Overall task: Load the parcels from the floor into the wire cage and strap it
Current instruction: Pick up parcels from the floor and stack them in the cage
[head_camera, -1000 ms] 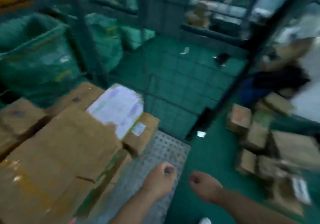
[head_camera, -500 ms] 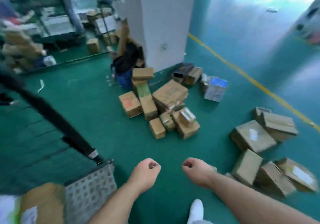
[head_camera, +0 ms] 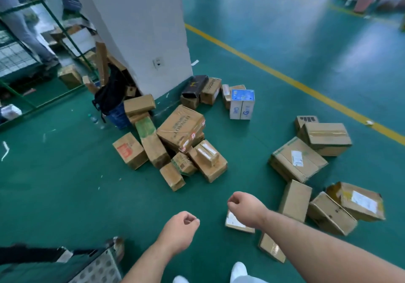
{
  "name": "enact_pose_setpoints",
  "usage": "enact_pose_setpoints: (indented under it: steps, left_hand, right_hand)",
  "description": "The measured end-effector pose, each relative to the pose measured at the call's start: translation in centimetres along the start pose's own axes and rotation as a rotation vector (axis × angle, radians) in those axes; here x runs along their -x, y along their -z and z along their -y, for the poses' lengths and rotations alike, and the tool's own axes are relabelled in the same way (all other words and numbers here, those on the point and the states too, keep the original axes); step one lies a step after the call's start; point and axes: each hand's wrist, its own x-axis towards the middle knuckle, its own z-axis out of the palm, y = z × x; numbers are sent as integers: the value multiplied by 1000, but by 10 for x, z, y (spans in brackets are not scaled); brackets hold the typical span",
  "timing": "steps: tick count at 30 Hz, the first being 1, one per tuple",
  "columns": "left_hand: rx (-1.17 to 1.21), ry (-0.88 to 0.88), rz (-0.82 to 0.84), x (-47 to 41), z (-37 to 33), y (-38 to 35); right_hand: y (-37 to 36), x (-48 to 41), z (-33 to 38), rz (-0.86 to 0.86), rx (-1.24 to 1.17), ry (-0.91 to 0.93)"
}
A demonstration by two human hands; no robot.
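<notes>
Both bare forearms are stretched forward and low. The left hand and the right hand are loosely clenched, knuckles up, and nothing is held. Open green floor is left between them and a heap of brown cardboard parcels piled at the foot of a white square pillar. A scatter of brown boxes is spread to the right, well apart from the heap. One long taped carton is laid pointing from the pillar toward the person. A perforated metal corner of the wire cage is seen at the lower left.
</notes>
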Motion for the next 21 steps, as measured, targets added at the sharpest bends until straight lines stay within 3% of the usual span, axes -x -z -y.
enact_pose_setpoints:
  steps: [12,17,21]
  left_hand:
    - [-145,-85,144,-149,-93,31]
    - [-269,-189,239,-223,-163,71]
    - [-331,-256,217,-267,-234,92]
  right_hand:
    - [62,-99,5,-86,-76,-112]
    - [129,-124,23,-270,-150,-252]
    - [178,-137,46,-449,-246,-279]
